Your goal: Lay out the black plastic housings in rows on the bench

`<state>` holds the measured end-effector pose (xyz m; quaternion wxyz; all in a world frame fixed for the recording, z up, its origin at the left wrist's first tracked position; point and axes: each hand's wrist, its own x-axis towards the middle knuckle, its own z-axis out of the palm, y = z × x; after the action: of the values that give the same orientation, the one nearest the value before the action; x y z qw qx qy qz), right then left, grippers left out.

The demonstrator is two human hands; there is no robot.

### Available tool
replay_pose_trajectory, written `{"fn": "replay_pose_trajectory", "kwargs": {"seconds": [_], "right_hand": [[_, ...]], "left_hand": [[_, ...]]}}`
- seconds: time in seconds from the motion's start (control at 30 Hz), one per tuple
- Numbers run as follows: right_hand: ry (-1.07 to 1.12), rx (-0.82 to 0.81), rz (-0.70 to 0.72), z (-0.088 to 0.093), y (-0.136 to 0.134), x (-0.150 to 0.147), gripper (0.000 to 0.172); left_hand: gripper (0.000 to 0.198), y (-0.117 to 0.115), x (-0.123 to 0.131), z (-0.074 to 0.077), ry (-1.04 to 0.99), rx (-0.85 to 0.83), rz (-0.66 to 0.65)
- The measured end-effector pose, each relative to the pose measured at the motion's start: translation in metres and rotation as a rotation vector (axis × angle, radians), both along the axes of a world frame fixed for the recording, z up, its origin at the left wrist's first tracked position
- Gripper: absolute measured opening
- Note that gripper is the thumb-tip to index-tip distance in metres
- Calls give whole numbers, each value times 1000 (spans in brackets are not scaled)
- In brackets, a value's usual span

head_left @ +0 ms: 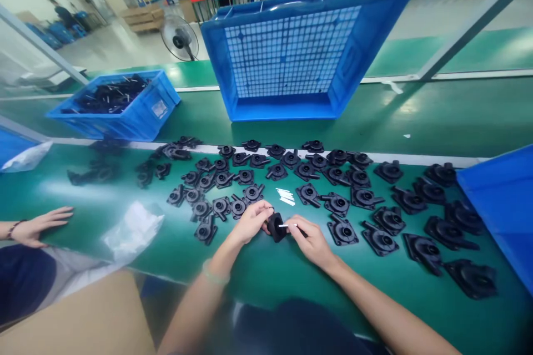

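Near the front of the green table, my left hand [255, 221] grips a black plastic pump housing [276, 226], tilted so that its round hollow faces my right side. Pinched in my right hand [308, 237] is a thin white rod [286, 226], its tip at the housing's opening. How deep the tip reaches I cannot tell. Just beyond my hands lies a small pile of white rods [285, 196]. Many more black housings [342, 229] are spread over the table on both sides, most lying flat with a round port upward.
A blue crate [162, 108] full of black parts stands back left. Another blue crate [283, 110] is tipped on its side behind the housings. A blue bin wall [499, 188] borders the right. Plastic bags [135, 230] and another person's hand [39, 226] lie at left, above a cardboard box [83, 316].
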<state>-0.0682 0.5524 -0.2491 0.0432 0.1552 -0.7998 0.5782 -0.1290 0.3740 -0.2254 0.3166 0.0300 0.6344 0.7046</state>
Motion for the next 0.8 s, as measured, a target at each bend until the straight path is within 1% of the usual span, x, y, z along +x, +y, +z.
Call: {"fn": "replay_pose_trajectory", "kwargs": {"seconds": [0.2, 0.47, 0.63, 0.7, 0.8], "right_hand": [[6, 1, 7, 0, 0, -1, 23], [19, 56, 14, 2, 0, 1, 28], [19, 147, 18, 1, -1, 0, 31], [33, 204, 38, 0, -2, -1, 33], [65, 267, 73, -1, -3, -3, 34]], "left_hand": [[33, 1, 1, -1, 1, -6, -3], [35, 2, 2, 4, 24, -57, 29], [32, 3, 3, -1, 78, -98, 55], [28, 4, 3, -3, 128, -133, 95], [19, 7, 4, -3, 317, -230, 170]]}}
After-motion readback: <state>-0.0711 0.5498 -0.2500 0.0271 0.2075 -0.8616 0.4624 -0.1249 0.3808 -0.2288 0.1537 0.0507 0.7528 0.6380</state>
